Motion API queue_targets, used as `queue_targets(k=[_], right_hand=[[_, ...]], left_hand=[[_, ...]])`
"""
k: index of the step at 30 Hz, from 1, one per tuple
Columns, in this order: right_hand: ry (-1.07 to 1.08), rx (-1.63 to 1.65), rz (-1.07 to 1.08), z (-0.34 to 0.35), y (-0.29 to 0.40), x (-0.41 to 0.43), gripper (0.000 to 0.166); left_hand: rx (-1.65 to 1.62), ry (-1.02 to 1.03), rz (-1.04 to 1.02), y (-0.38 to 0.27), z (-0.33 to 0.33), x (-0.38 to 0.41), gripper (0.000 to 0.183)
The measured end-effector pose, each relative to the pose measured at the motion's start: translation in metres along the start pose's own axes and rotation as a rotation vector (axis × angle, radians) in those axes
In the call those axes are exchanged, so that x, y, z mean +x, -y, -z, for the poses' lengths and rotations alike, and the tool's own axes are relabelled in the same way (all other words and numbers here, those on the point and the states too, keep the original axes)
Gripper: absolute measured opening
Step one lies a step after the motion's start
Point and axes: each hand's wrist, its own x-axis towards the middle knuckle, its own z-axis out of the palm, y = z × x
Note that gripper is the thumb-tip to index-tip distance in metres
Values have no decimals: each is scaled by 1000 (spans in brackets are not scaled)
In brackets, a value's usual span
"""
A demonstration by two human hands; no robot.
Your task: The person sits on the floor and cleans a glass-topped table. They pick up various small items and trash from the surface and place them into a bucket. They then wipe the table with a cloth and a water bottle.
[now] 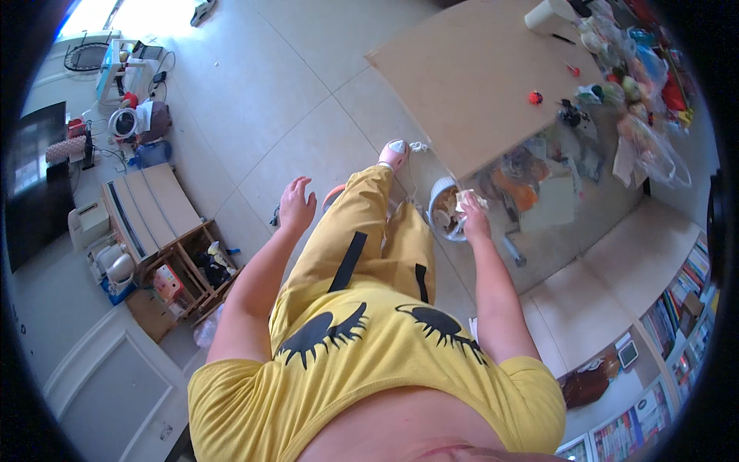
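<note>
My right hand [476, 218] holds a crumpled pale wad, perhaps paper or tissue [469, 200], over the edge of a round white waste bin [443, 183]. Inside the bin lie crumpled scraps and a light plastic liner. The bin stands on the tiled floor beside the corner of a large table with a tan cover [462, 86]. My left hand [297, 205] hangs above the floor on the other side of my legs, fingers apart, with nothing in it.
Plastic bags [649, 144], a white cylindrical container [548, 16] and small items crowd the table's far side. A wooden drawer unit [156, 211] stands at the left, partly pulled out. Books on shelves [658, 323] are at the lower right. A pink shoe [395, 151] is on my foot.
</note>
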Motion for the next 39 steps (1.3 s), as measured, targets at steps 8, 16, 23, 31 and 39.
queue_targets(k=[8, 16, 23, 31, 39], right_hand=[[-43, 146, -320, -7, -36, -111, 30], [-453, 760, -620, -81, -33, -161, 32], [-636, 951, -1057, -102, 36, -203, 32], [-771, 878, -1138, -143, 137, -135, 33], [-842, 965, -1062, -190, 186, -74, 30]], left_hand=[[-11, -23, -120, -51, 28, -21, 32], [148, 224, -365, -93, 5, 5, 31], [127, 429, -591, -124, -5, 71, 31], [202, 511, -768, -102, 1, 189, 26], [320, 480, -861, -87, -19, 247, 23]])
